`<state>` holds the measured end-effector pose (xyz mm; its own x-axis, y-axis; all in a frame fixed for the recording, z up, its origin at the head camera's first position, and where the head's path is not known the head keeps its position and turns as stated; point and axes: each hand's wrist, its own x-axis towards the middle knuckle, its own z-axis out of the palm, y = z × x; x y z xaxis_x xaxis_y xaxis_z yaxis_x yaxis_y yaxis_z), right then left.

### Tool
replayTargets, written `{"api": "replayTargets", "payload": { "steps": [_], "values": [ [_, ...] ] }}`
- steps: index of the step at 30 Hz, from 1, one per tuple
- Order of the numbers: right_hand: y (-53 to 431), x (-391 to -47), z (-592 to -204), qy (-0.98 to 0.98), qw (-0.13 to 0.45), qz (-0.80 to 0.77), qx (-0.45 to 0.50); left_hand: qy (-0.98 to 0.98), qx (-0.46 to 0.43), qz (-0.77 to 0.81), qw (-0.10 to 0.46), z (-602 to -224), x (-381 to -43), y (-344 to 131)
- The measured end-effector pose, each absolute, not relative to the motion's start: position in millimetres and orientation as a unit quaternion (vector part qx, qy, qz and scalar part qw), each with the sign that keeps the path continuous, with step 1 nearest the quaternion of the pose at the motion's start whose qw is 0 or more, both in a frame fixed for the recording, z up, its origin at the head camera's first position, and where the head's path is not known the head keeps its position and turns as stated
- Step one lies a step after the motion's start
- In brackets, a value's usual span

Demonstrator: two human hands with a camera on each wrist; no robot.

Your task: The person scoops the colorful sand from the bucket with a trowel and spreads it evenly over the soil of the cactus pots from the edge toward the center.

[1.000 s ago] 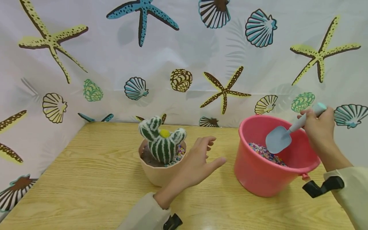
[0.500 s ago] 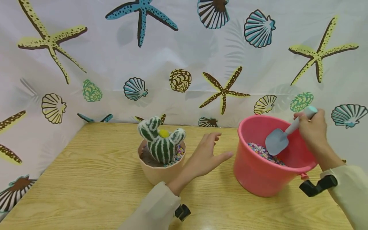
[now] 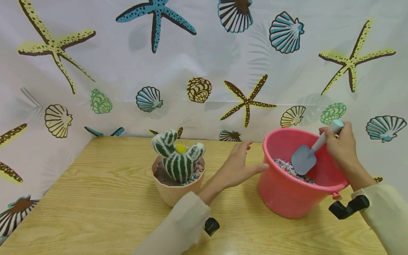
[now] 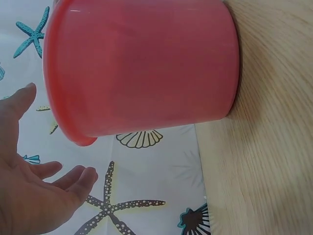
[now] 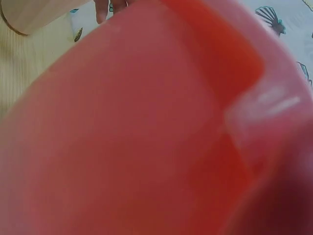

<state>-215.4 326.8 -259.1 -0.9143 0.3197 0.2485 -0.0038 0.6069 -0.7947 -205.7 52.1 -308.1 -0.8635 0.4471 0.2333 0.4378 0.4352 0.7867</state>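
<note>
My right hand (image 3: 341, 147) grips the handle of a blue-grey trowel (image 3: 304, 160), its blade pointing down inside the pink bucket (image 3: 287, 198). Small multicoloured pebbles (image 3: 283, 165) cover the bucket's bottom, and the blade's tip is right at them. Thumb and fingers spread apart, my left hand (image 3: 237, 168) reaches toward the bucket's left rim and holds nothing. In the left wrist view the left hand (image 4: 39, 181) is beside the bucket's rim, with a gap between thumb and fingers. The bucket's wall (image 5: 122, 122) fills most of the right wrist view.
Left of the bucket stands a beige pot (image 3: 173, 194) holding a knitted cactus (image 3: 180, 166), dark soil and some coloured pebbles. Both rest on a wooden table (image 3: 95, 198). A white cloth (image 3: 204, 53) printed with starfish and shells hangs behind.
My left hand has moved right, from beside the pot up to the bucket's rim. My right hand has shifted left and slightly down with the trowel, lowering its blade toward the pebbles.
</note>
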Motion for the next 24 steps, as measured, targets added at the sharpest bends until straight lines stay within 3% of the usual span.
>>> {"api": "replayTargets", "payload": {
  "steps": [24],
  "values": [
    [333, -214, -265, -0.89, 0.191, 0.391, -0.139, 0.841, 0.281, 0.458, 0.063, -307, -222, 78]
  ]
}}
